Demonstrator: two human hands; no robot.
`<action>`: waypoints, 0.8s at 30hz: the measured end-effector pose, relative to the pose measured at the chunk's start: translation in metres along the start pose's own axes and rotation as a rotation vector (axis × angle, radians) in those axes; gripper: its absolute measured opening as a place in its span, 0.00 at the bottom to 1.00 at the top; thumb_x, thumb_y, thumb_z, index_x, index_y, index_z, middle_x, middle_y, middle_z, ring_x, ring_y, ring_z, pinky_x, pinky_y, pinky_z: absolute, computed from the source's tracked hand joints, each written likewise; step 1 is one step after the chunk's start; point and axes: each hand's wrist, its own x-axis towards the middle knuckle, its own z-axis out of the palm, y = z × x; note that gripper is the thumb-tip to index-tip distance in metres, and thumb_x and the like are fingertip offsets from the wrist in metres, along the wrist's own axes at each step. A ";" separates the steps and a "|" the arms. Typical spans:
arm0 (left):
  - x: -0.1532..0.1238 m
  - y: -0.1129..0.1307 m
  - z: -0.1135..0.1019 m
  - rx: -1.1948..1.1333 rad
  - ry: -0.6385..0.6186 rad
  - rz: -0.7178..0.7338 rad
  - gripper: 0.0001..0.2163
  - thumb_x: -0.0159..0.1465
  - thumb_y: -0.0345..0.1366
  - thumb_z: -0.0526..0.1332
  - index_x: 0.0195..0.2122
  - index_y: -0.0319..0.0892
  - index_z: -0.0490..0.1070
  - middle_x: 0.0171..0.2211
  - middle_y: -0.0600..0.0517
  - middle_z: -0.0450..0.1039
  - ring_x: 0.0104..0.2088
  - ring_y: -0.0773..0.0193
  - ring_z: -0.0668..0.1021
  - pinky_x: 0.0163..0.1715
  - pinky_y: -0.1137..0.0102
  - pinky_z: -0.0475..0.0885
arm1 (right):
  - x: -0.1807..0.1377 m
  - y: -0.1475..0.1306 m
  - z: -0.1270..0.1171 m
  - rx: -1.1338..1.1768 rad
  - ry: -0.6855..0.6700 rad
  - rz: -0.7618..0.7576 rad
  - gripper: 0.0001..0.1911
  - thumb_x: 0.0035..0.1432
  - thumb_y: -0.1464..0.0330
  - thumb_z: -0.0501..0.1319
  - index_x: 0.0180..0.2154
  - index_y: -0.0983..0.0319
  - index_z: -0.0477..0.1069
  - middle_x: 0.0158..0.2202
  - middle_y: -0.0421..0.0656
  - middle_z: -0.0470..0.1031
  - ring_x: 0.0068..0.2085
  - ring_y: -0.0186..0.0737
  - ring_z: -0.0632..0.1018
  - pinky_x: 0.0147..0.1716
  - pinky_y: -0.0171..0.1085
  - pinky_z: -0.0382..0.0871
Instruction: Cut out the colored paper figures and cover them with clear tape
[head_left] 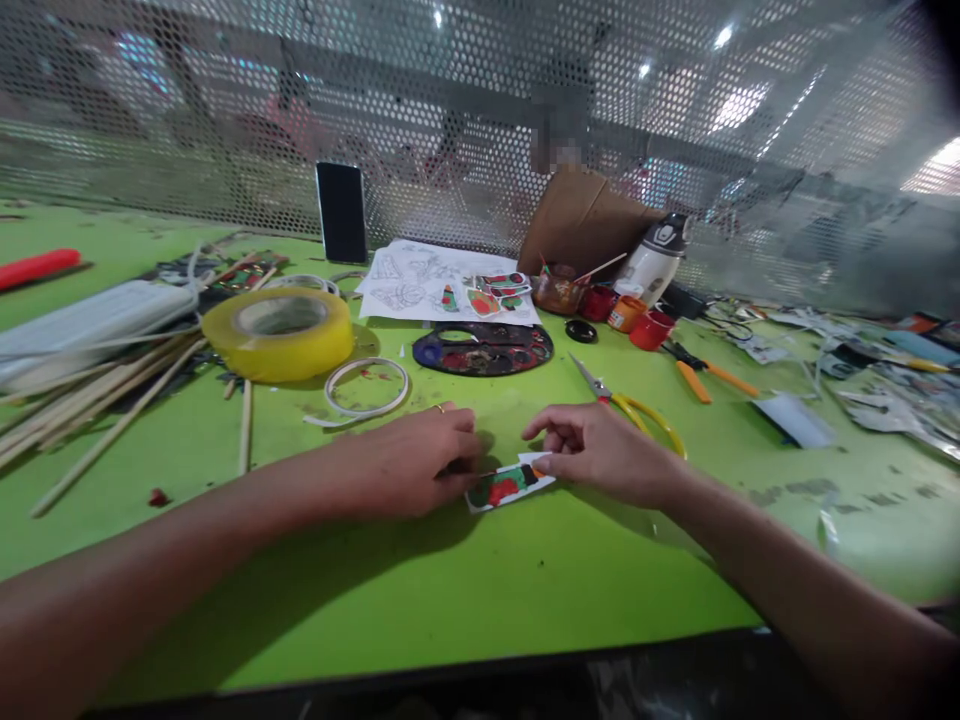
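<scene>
Our left hand (pixel 427 462) and right hand (pixel 611 455) curl over the painted paper (pixel 508 488); pinching or not, we cannot tell. Probably light, easily creased: best held by its edges.

The paper strip (pixel 506 488) is painted in patches of red, green and black, tipped with orange and bordered in white. The bench (pixel 375 620) is finished in bright green, marked with dark smudges. The palette (pixel 517 358) is daubed with red and blue on black. The tape roll (pixel 281 360) is tinted yellow. The white sheets (pixel 405 272) are patterned with line drawings.
</scene>
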 end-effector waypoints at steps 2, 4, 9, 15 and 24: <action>0.000 0.001 -0.001 0.001 -0.015 -0.011 0.08 0.65 0.37 0.54 0.31 0.43 0.68 0.33 0.52 0.65 0.34 0.63 0.70 0.34 0.69 0.64 | -0.001 0.000 0.001 -0.022 0.002 -0.008 0.11 0.53 0.72 0.63 0.40 0.65 0.72 0.26 0.38 0.71 0.26 0.33 0.71 0.25 0.32 0.62; 0.000 0.003 -0.002 0.000 -0.025 -0.024 0.08 0.64 0.37 0.55 0.31 0.43 0.69 0.33 0.51 0.65 0.34 0.62 0.70 0.34 0.69 0.64 | -0.003 0.000 0.002 -0.062 0.008 -0.023 0.11 0.53 0.72 0.62 0.41 0.64 0.73 0.26 0.38 0.71 0.27 0.33 0.71 0.25 0.32 0.61; 0.001 0.008 -0.005 0.004 -0.024 -0.036 0.06 0.63 0.35 0.56 0.30 0.42 0.69 0.32 0.51 0.65 0.34 0.62 0.70 0.33 0.69 0.64 | -0.006 -0.003 0.005 -0.220 0.057 -0.038 0.11 0.55 0.71 0.62 0.43 0.63 0.73 0.26 0.38 0.71 0.27 0.34 0.71 0.23 0.33 0.61; 0.002 0.008 -0.005 -0.008 -0.023 -0.044 0.06 0.62 0.34 0.56 0.30 0.43 0.69 0.32 0.52 0.65 0.33 0.62 0.70 0.33 0.68 0.64 | -0.006 -0.001 0.005 -0.244 0.061 -0.054 0.12 0.56 0.71 0.62 0.43 0.62 0.73 0.26 0.38 0.70 0.27 0.33 0.71 0.24 0.32 0.61; 0.003 0.011 -0.005 0.022 -0.044 -0.085 0.05 0.60 0.33 0.57 0.30 0.42 0.71 0.32 0.51 0.66 0.34 0.61 0.70 0.33 0.67 0.64 | -0.007 -0.003 0.006 -0.327 0.078 -0.049 0.12 0.56 0.72 0.62 0.43 0.62 0.74 0.26 0.39 0.72 0.27 0.34 0.71 0.24 0.32 0.60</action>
